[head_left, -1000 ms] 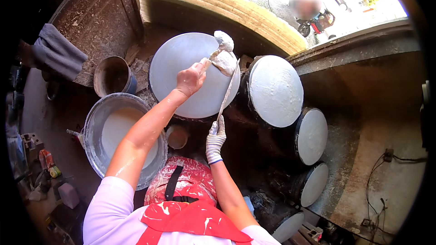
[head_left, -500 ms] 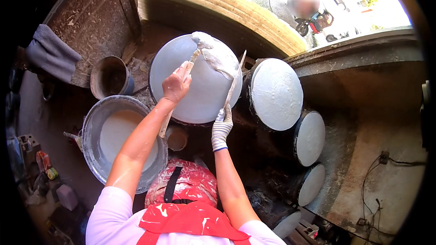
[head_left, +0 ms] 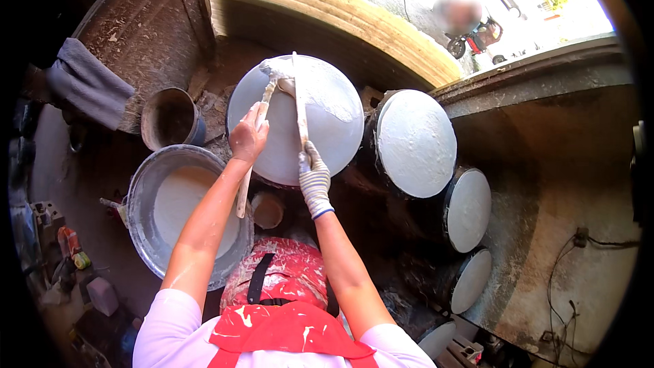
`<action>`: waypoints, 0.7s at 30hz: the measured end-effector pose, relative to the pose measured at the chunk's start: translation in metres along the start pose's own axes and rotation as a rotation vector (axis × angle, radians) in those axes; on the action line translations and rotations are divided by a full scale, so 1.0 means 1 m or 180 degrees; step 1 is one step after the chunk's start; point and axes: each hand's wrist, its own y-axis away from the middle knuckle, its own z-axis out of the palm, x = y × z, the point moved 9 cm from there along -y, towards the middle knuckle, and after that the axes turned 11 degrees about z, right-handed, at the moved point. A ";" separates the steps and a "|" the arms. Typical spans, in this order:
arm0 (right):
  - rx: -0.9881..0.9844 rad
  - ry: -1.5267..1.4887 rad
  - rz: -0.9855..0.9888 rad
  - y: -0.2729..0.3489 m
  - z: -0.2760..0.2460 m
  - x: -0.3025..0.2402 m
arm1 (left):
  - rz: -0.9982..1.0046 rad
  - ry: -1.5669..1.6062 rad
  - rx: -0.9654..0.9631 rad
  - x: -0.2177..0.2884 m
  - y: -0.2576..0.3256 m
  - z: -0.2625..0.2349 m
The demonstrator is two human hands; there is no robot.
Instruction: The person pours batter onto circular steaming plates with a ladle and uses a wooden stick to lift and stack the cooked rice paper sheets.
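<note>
Both hands are out over the big round white disc (head_left: 337, 129), and here's how it stands! The bare left hand (head_left: 248, 138) is at the disc's left edge, fingers closed around the long pale handle of a spreading tool (head_left: 243, 194). The handle's tail sticks out past the near left edge, while the tool's white-caked head sits on the far left part of the disc. And over to the right hand (head_left: 314, 180), in a striped glove at the near edge, fingers gripping one end of a long narrow blade (head_left: 301, 116)! That blade runs right across the disc to the far edge, its middle close beside the tool's head, with a lump of white paste (head_left: 286, 86) between the two. More paste, a rough smear (head_left: 332, 95), spreads toward the disc's right edge.

Off the near left edge, a wide tub (head_left: 142, 232) carries milky white liquid (head_left: 178, 194); behind it stands a smaller bucket (head_left: 197, 129). Beyond the right edge, more white-topped rounds (head_left: 417, 143) curve away in a line. Lettering? There's a bright red-and-yellow item (head_left: 69, 240) down at far left, but any print there is too small to read!
</note>
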 end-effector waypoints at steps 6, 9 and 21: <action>0.0189 -0.0553 0.0250 -0.034 -0.062 0.025 | -0.0495 -0.0043 -0.0015 -0.029 0.018 -0.013; -0.0481 -0.0448 0.0336 -0.035 -0.034 0.020 | -0.0643 0.0256 0.0166 -0.032 0.029 -0.014; -0.1299 -0.0684 0.0565 -0.069 -0.046 0.009 | -0.1437 0.2248 0.0894 -0.022 0.065 -0.013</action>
